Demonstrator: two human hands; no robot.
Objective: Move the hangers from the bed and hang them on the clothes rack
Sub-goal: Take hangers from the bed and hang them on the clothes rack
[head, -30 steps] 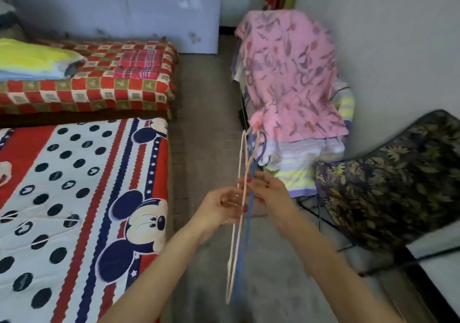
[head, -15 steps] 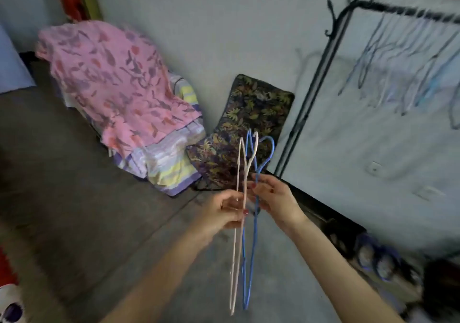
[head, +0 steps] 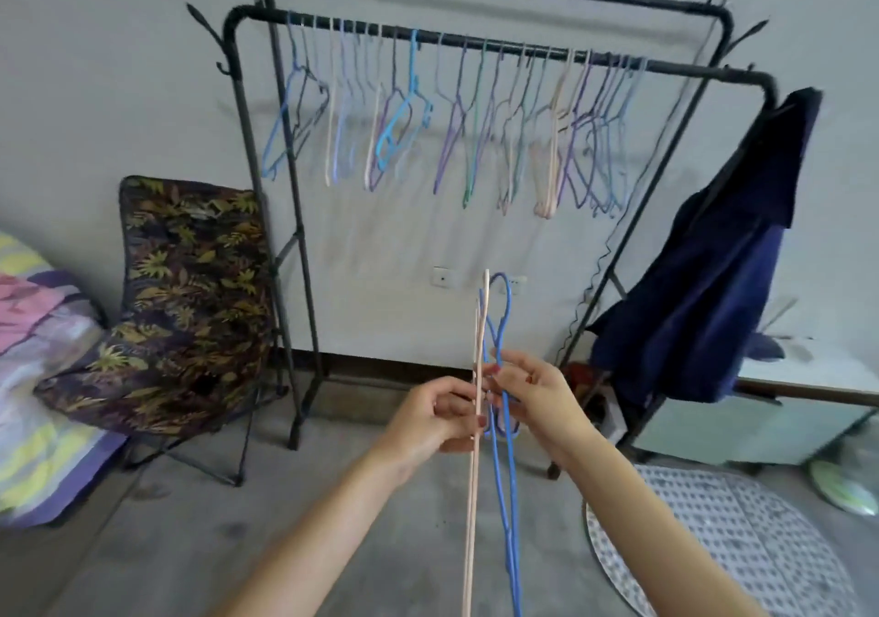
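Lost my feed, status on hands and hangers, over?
Left hand pinches beige hanger; right hand holds blue hanger. Both unhung, below clothes rack. Rail crowded with hangers; path clear.

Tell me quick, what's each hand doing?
Left hand: closed, pinching the cream hanger.
Right hand: closed, pinching the blue hanger.

We see a black rack [head: 480, 45] at twelve o'clock, its front bar strung with hangers [head: 456, 116]. A navy garment [head: 713, 254] drapes its two o'clock end. On the grey floor [head: 285, 497] stand a leaf-print chair [head: 180, 283] at nine and a patterned mat [head: 723, 545] at four.
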